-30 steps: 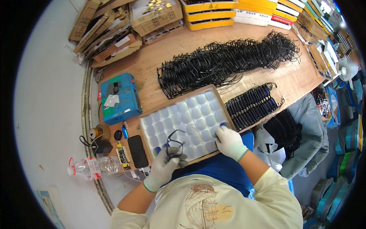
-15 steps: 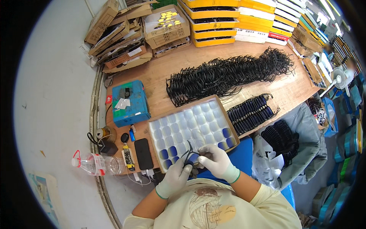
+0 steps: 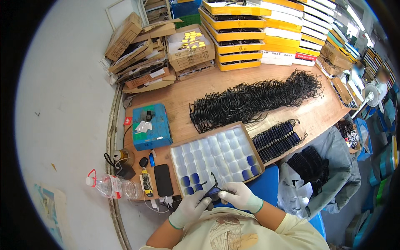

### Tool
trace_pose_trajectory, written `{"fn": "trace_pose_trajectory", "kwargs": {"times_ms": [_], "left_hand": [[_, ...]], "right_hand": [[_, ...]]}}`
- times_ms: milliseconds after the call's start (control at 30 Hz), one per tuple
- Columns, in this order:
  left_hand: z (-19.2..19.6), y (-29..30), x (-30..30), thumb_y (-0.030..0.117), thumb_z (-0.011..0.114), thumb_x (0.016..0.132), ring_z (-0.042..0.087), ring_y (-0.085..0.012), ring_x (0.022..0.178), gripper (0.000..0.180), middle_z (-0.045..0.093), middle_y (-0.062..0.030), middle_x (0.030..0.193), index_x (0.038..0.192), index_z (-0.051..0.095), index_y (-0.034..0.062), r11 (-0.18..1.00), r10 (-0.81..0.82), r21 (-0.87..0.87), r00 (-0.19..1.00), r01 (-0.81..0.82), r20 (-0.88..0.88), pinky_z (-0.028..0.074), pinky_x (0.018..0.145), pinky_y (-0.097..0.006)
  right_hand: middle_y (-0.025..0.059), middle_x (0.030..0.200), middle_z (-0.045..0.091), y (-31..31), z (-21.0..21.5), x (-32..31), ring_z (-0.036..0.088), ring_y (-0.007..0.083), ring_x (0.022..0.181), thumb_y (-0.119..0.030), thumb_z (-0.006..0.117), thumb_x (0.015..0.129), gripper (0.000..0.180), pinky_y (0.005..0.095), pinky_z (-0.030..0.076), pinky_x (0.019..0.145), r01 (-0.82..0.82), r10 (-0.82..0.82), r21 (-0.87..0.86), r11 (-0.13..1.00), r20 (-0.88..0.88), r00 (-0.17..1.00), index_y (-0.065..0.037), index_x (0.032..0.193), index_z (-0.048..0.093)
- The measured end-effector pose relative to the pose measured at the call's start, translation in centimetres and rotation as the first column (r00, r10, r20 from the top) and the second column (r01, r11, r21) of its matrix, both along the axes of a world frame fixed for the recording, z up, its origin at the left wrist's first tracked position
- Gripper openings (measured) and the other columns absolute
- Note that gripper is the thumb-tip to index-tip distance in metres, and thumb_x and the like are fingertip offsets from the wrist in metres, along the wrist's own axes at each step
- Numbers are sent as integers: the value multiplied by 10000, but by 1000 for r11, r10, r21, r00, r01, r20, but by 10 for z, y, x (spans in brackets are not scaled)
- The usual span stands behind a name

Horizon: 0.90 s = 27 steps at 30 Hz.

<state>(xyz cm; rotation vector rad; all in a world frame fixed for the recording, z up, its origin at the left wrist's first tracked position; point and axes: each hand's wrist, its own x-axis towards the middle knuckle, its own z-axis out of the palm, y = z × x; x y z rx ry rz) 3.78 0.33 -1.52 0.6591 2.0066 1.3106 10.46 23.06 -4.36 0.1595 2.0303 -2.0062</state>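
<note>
Since a second ago, the right hand (image 3: 239, 196) has come from the tray's right edge to meet the left hand (image 3: 191, 208) at the lower middle of the frame, and the whole view has slid downward. Between them is a black glasses frame (image 3: 213, 192), just over the tray's near edge: the left fingers are closed around it, and the right thumb and fingertips are pinched together on its other side, with little gap. Work looks partway through. In the lens tray (image 3: 253, 146), at centre, a few dark-blue lenses (image 3: 194, 178) sit in the near corners; most pockets look pale, and whether those are empty I cannot tell. Right of centre, a double row of glasses (image 3: 277, 141) with dark lenses looks finished, while the long heap of black frames (image 3: 254, 100) at upper middle is probably what is left; whether any carry lenses is unclear.
</note>
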Motion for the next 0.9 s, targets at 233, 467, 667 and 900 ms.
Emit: {"fn": "trace_pose_trajectory", "kwargs": {"times_ms": [233, 467, 667, 900], "left_hand": [[14, 4, -5, 247, 557, 1033, 685, -160, 786, 387, 719, -84, 868, 1296, 594, -35, 994, -92, 85, 972, 75, 217, 540, 777, -311], [10, 12, 1, 246, 561, 1024, 719, -223, 718, 285, 715, -129, 748, 1033, 633, -30, 999, 10, -43, 991, -16, -131, 551, 690, -345], [7, 15, 6, 252, 574, 1016, 712, -233, 698, 288, 703, -134, 734, 1029, 639, -28, 996, 69, -45, 978, -79, -198, 543, 663, -351], [17, 14, 2, 235, 590, 1007, 675, -208, 690, 270, 681, -125, 741, 1067, 644, -22, 996, 79, -24, 977, -86, -196, 542, 677, -328]], "right_hand": [[50, 815, 667, 12, -5, 1, 601, 122, 794, -272, 585, 1036, 317, 302, 500, 766, -114, 111, -210, 971, -27, 994, 21, 939, 660], [46, 774, 657, 12, 17, 0, 592, 110, 745, -256, 591, 1023, 300, 296, 498, 706, -33, 34, 17, 999, -60, 998, 21, 941, 672], [71, 754, 648, 3, 29, 2, 591, 133, 700, -260, 610, 1007, 304, 303, 495, 672, 58, -55, 108, 993, -29, 998, 24, 925, 682], [161, 754, 626, 3, 40, 3, 602, 253, 663, -206, 691, 945, 232, 351, 499, 655, 69, -4, 237, 969, -265, 964, 25, 963, 675]]}}
